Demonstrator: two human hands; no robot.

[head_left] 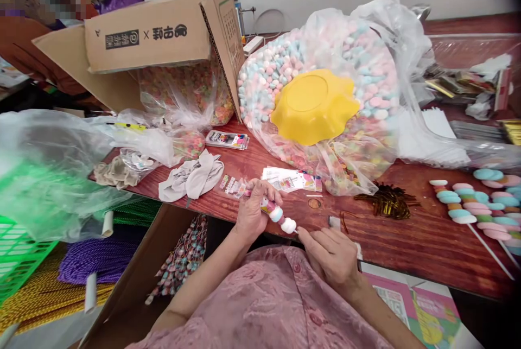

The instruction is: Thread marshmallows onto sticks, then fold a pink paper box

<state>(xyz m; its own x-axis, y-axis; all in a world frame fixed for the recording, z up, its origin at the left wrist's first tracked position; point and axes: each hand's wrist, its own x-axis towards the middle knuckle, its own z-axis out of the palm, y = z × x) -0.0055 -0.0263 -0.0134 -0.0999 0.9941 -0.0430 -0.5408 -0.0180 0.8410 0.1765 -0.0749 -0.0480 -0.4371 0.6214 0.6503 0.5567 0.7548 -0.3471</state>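
The left hand (253,205) grips a pastel marshmallow skewer (280,215) above the wooden counter's (407,235) edge; the right hand (331,251) pinches its stick end. Loose pinching could probably drop marshmallows floorward.

Bright even light, soft shadows, edges warped, corners blurred

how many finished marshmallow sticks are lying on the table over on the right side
3 as far as I can tell: finished marshmallow sticks lie side by side at the table's right end, the outer two cut by the frame edge. More may lie out of view.
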